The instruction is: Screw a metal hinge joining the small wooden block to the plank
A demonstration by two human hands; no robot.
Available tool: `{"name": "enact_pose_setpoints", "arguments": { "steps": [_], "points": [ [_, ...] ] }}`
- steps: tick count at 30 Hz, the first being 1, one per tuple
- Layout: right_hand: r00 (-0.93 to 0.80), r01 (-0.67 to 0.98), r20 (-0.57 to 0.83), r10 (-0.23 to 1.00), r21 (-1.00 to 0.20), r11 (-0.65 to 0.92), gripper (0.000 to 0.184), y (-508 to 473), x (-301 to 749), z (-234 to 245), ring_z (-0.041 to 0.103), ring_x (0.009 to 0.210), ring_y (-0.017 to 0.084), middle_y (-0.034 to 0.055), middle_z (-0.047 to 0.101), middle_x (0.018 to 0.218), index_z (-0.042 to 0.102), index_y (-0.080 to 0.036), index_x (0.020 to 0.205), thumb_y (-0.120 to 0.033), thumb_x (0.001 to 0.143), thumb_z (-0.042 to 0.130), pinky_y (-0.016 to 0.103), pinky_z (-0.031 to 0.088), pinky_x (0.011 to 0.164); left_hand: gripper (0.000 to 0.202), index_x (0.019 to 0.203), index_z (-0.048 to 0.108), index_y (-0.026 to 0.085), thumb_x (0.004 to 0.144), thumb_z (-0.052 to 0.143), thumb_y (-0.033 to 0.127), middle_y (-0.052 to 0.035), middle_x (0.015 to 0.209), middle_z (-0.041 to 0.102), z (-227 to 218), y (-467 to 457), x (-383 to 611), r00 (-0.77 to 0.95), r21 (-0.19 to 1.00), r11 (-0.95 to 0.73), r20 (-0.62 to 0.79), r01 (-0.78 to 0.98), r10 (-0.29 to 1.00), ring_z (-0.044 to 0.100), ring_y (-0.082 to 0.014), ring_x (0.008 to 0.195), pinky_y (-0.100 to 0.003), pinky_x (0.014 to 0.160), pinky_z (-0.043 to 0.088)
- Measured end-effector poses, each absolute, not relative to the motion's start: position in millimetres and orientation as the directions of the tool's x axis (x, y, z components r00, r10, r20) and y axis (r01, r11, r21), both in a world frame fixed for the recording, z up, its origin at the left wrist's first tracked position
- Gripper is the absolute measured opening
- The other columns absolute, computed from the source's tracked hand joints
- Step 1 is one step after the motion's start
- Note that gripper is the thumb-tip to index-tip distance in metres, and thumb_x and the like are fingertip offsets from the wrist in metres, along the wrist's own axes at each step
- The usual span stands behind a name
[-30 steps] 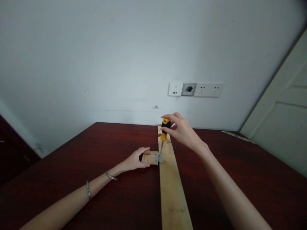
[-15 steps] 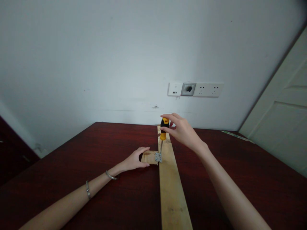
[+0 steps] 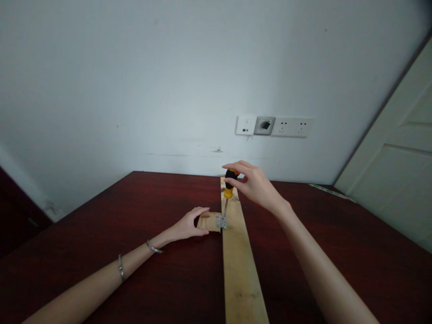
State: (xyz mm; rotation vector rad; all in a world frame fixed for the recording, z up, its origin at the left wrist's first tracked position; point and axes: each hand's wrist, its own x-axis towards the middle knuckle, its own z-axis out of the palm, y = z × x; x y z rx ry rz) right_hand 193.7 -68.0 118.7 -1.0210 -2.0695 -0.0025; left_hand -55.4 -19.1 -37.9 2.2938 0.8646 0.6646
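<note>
A long pale wooden plank (image 3: pixel 240 265) lies lengthwise on the dark red table (image 3: pixel 151 270). A small wooden block (image 3: pixel 209 221) sits against its left edge, joined by a small metal hinge (image 3: pixel 222 221). My left hand (image 3: pixel 186 225) grips the block, thumb and fingers curled round its left end. My right hand (image 3: pixel 255 184) is closed round the top of a yellow and black screwdriver (image 3: pixel 228 186), which stands nearly upright with its tip on the hinge.
A white wall rises just behind the table, with a row of sockets and a switch (image 3: pixel 274 126). A white door (image 3: pixel 394 171) stands at the right. A thin pale strip (image 3: pixel 330 191) lies near the table's far right edge.
My right hand's fingers have shifted round the screwdriver handle, covering more of its top. The left hand and the block have stayed put.
</note>
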Motion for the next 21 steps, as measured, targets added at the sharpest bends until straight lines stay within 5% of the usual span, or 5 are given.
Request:
{"name": "enact_pose_setpoints", "arguments": {
  "steps": [5,13,21],
  "points": [
    [-0.302,0.662,0.657,0.691,-0.377,0.648,0.044,-71.8,190.9,119.6,0.060,0.092,0.019,0.0081,0.059,0.112,0.053,-0.021,0.127,-0.018,0.083,0.055,0.032,0.054,0.074,0.073,0.135,0.044,0.021,0.071,0.075,0.039,-0.0104,0.131,0.051,-38.6,-18.6,-55.4,0.670,0.689,-0.608,0.238,0.394,0.703,0.050,-0.0263,0.120,-0.043,0.104,0.038],
    [-0.288,0.655,0.660,0.694,-0.393,0.646,0.026,-69.3,190.6,117.5,0.057,0.082,0.015,0.0048,0.051,0.097,0.063,-0.025,0.108,-0.033,0.084,0.062,0.033,0.055,0.076,0.074,0.136,0.044,0.022,0.070,0.075,0.039,-0.0110,0.133,0.050,-40.4,-18.3,-55.6,0.654,0.690,-0.590,0.220,0.420,0.723,0.048,-0.0282,0.122,-0.047,0.105,0.036],
    [-0.289,0.618,0.683,0.671,-0.402,0.675,0.044,-70.6,189.1,118.4,0.057,0.098,0.020,0.0077,0.057,0.108,0.053,-0.020,0.122,-0.013,0.079,0.056,0.037,0.054,0.083,0.076,0.136,0.045,0.020,0.069,0.076,0.039,-0.0113,0.136,0.049,-41.0,-18.1,-56.2,0.657,0.705,-0.585,0.224,0.400,0.720,0.047,-0.0285,0.123,-0.044,0.106,0.036]
  ]
}}
